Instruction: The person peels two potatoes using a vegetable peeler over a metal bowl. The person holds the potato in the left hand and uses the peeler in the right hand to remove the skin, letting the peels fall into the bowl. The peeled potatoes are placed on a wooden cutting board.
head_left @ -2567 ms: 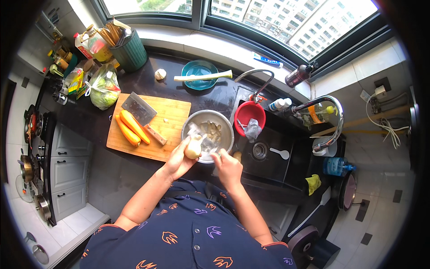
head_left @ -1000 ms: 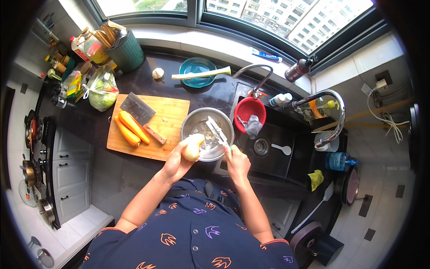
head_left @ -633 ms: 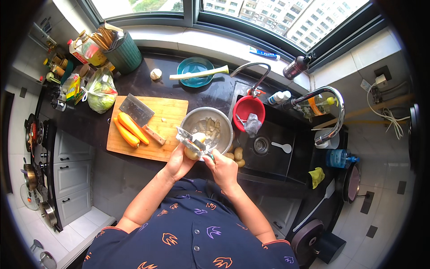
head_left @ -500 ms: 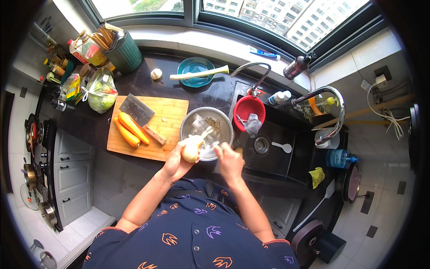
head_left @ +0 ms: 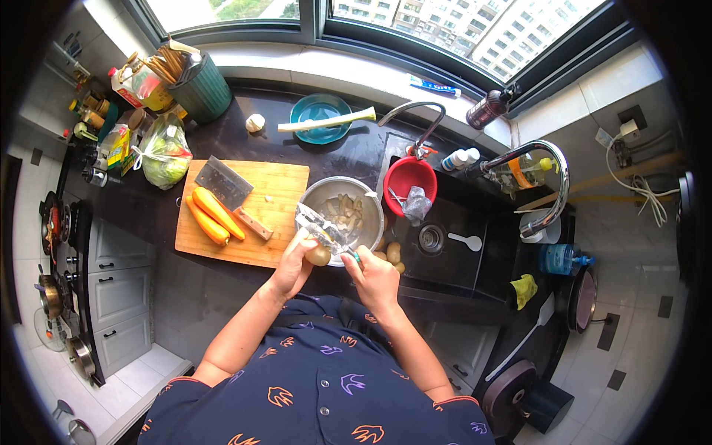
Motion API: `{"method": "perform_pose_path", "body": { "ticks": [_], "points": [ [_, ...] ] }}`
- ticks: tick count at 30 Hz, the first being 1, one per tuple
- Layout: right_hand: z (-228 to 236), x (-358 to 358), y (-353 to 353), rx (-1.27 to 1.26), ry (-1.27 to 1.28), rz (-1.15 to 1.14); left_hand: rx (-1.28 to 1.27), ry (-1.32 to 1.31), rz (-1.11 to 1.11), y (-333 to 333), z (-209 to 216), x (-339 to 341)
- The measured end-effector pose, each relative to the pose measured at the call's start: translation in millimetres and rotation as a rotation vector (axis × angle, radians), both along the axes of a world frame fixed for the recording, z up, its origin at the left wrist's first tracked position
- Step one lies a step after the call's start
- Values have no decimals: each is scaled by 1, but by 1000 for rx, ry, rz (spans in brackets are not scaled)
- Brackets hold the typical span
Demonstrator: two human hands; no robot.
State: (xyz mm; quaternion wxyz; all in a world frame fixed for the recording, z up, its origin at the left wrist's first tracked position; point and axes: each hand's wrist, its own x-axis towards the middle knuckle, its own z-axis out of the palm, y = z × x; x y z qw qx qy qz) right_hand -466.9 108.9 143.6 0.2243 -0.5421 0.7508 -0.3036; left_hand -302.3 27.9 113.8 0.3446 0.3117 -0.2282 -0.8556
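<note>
My left hand [head_left: 292,270] is closed around a potato [head_left: 320,256] at the near rim of a metal bowl [head_left: 378,230]. In my right hand [head_left: 377,280] is a peeler [head_left: 343,249], its metal head against or just over the potato; motion blurs the exact contact. Peelings [head_left: 345,211] lie in the bowl below. Several unpeeled potatoes [head_left: 393,254] rest just beyond my right hand, beside the sink. Left of the bowl, a wooden cutting board [head_left: 285,185] bears peeled carrots [head_left: 210,215] and a cleaver [head_left: 226,184].
A teal plate [head_left: 320,109] with a leek [head_left: 330,122] across it stands behind the bowl, near a garlic bulb [head_left: 254,122]. A red basin [head_left: 410,175] sits at the sink [head_left: 460,271] under a faucet. A bagged green vegetable [head_left: 166,152] lies at the left.
My right hand has shifted slightly left and down, bringing the peeler over the potato. The potato has turned in my left hand. The potatoes by the sink now show more fully.
</note>
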Motion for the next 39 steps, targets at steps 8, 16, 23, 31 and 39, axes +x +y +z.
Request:
{"method": "perform_pose_path", "body": {
  "ticks": [8,16,23,31,39],
  "points": [
    [-36,-30,-1,224,-24,-125,-173,-58,-10,1,18,11],
    [-1,0,-1,46,-116,-41,306,338,34,-5,-19,8],
    [5,7,3,-97,-63,41,315,319,82,-8,-11,-1],
    [-4,6,0,-128,177,104,287,99,154,-1,-5,-11],
    [-21,-3,-7,-203,215,91,287,86,137,8,-8,-7]
  ]
}}
